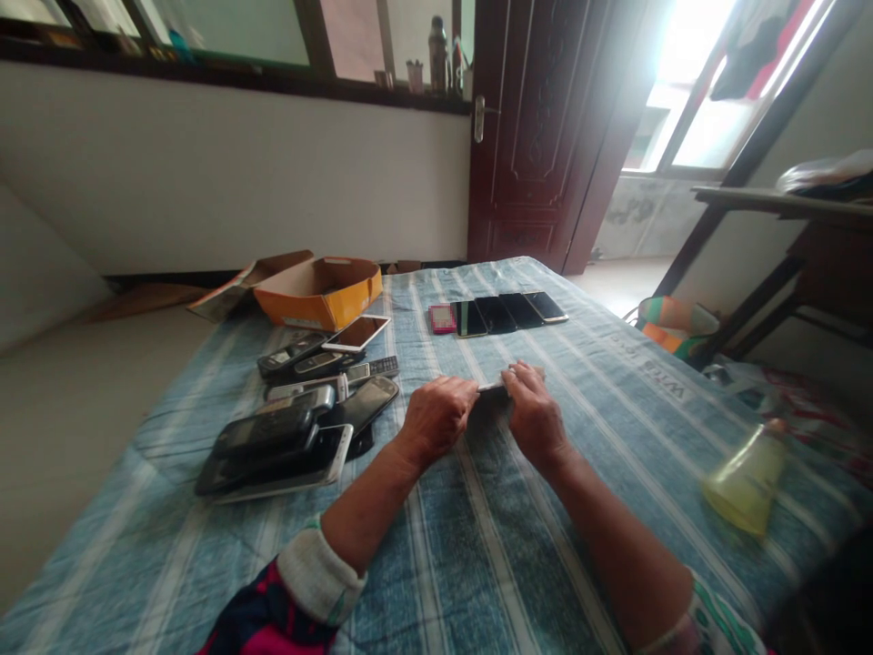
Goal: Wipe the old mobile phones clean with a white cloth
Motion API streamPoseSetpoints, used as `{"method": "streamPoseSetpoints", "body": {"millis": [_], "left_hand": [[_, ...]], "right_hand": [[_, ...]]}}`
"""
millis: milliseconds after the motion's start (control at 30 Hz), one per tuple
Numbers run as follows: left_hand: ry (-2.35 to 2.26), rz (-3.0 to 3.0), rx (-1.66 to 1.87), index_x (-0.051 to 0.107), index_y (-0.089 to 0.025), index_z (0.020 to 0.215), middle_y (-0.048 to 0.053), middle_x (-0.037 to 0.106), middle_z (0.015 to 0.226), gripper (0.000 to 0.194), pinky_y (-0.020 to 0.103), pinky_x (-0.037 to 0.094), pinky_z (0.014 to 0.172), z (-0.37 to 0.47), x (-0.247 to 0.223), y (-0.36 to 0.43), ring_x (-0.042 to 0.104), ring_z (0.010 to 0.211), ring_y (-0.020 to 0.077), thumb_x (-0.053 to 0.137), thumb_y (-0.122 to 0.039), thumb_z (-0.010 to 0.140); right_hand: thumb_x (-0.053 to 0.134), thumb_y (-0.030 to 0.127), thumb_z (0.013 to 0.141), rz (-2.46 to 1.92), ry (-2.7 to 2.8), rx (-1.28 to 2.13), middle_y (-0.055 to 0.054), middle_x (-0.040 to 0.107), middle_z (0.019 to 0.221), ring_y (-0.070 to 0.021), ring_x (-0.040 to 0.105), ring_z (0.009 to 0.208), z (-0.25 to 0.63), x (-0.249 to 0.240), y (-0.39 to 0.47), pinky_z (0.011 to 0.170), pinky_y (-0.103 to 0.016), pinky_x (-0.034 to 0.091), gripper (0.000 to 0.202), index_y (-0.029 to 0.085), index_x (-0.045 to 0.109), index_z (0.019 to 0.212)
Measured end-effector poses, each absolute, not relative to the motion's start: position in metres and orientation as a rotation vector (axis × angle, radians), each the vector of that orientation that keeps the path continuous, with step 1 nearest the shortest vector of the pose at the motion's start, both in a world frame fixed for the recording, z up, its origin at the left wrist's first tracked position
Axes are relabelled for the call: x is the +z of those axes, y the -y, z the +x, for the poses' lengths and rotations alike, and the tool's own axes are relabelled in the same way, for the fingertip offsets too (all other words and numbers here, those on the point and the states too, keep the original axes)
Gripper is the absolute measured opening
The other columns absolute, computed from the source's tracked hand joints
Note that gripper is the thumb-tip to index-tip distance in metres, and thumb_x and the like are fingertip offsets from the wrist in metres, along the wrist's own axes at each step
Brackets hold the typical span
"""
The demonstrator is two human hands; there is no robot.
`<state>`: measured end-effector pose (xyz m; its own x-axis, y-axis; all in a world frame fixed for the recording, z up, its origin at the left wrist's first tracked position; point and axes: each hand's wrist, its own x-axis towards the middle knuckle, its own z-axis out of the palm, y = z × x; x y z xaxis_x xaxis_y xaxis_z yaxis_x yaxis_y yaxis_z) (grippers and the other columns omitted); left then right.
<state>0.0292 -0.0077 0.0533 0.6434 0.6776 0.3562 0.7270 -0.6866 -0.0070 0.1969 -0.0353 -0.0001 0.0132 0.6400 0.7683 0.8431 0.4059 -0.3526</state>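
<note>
My left hand (440, 414) and my right hand (533, 411) are both closed on a thin flat light-coloured object (490, 387), held just above the bed cover by its two ends. Fingers cover most of it, so its kind cannot be made out. Beyond my hands, several dark phones (501, 314) lie side by side in a row, with a small pink-edged device (443, 318) at the row's left end. To the left of my left hand is a loose pile of old mobile phones (273, 423). A white phone (358, 334) rests at its far end.
An open orange box (320, 296) stands at the far left corner of the striped blue bed cover (436, 546). On the right is a translucent yellow object (747, 482). A dark red door (538, 127) and a desk (784, 205) are beyond the bed.
</note>
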Motion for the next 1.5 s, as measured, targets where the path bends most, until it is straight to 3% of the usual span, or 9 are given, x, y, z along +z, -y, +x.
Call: {"method": "streamPoseSetpoints", "body": {"millis": [133, 333, 633, 833, 1100, 1300, 1500], "left_hand": [[1.171, -2.697, -0.508, 0.063, -0.019, 0.087, 0.005, 0.069, 0.082, 0.018, 0.029, 0.043, 0.066, 0.03, 0.051, 0.007, 0.062, 0.079, 0.0201, 0.046, -0.023, 0.095], [1.167, -2.733, -0.516, 0.062, -0.019, 0.088, 0.004, 0.069, 0.084, 0.015, 0.028, 0.044, 0.069, 0.028, 0.052, 0.008, 0.062, 0.083, 0.0199, 0.048, -0.019, 0.092], [1.181, -2.686, -0.5, 0.063, -0.019, 0.09, 0.005, 0.069, 0.084, 0.015, 0.028, 0.044, 0.066, 0.031, 0.051, 0.008, 0.063, 0.08, 0.0197, 0.049, -0.022, 0.094], [1.149, -2.708, -0.504, 0.062, -0.018, 0.086, 0.004, 0.068, 0.082, 0.014, 0.028, 0.044, 0.067, 0.029, 0.05, 0.008, 0.062, 0.08, 0.0195, 0.049, -0.018, 0.091], [1.164, -2.698, -0.521, 0.062, -0.018, 0.085, 0.004, 0.069, 0.082, 0.015, 0.028, 0.043, 0.065, 0.033, 0.049, 0.011, 0.062, 0.079, 0.0196, 0.054, -0.029, 0.093], [1.114, -2.724, -0.558, 0.065, -0.019, 0.084, 0.003, 0.07, 0.082, 0.016, 0.03, 0.045, 0.066, 0.028, 0.05, 0.01, 0.061, 0.078, 0.0211, 0.056, -0.03, 0.092], [0.971, -2.852, -0.78, 0.066, -0.016, 0.102, 0.007, 0.072, 0.095, 0.017, 0.03, 0.051, 0.081, 0.022, 0.035, -0.002, 0.064, 0.091, 0.0209, 0.054, -0.024, 0.092]], "right_hand": [[0.036, 0.002, 0.084, -1.335, 1.633, -0.266, -0.015, 0.064, 0.115, -0.027, 0.05, 0.124, 0.2, -0.004, 0.032, 0.101, -0.048, 0.044, 0.044, 0.016, 0.066, 0.114], [0.036, 0.006, 0.088, -1.196, 1.762, -0.257, -0.015, 0.063, 0.117, -0.0258, 0.05, 0.125, 0.169, -0.004, 0.043, 0.103, -0.044, 0.044, 0.04, 0.015, 0.064, 0.116], [0.036, 0.004, 0.084, -1.362, 1.661, -0.272, -0.015, 0.064, 0.108, -0.0273, 0.052, 0.119, 0.201, 0.0, 0.032, 0.1, -0.047, 0.045, 0.042, 0.015, 0.066, 0.112], [0.037, 0.006, 0.088, -1.256, 1.824, -0.269, -0.012, 0.061, 0.11, -0.0256, 0.048, 0.121, 0.17, 0.002, 0.043, 0.101, -0.041, 0.043, 0.039, 0.018, 0.061, 0.115], [0.04, 0.003, 0.083, -1.46, 1.887, -0.341, -0.007, 0.057, 0.085, -0.023, 0.049, 0.087, 0.2, 0.013, 0.036, 0.08, -0.033, 0.043, 0.026, 0.02, 0.06, 0.082], [0.04, 0.003, 0.083, -1.428, 1.886, -0.305, -0.005, 0.058, 0.083, -0.0214, 0.048, 0.084, 0.207, 0.011, 0.034, 0.078, -0.031, 0.039, 0.028, 0.021, 0.061, 0.081], [0.038, 0.001, 0.082, -1.377, 1.815, -0.232, -0.006, 0.059, 0.083, -0.0208, 0.05, 0.086, 0.222, 0.011, 0.029, 0.078, -0.03, 0.04, 0.031, 0.02, 0.063, 0.084]]}}
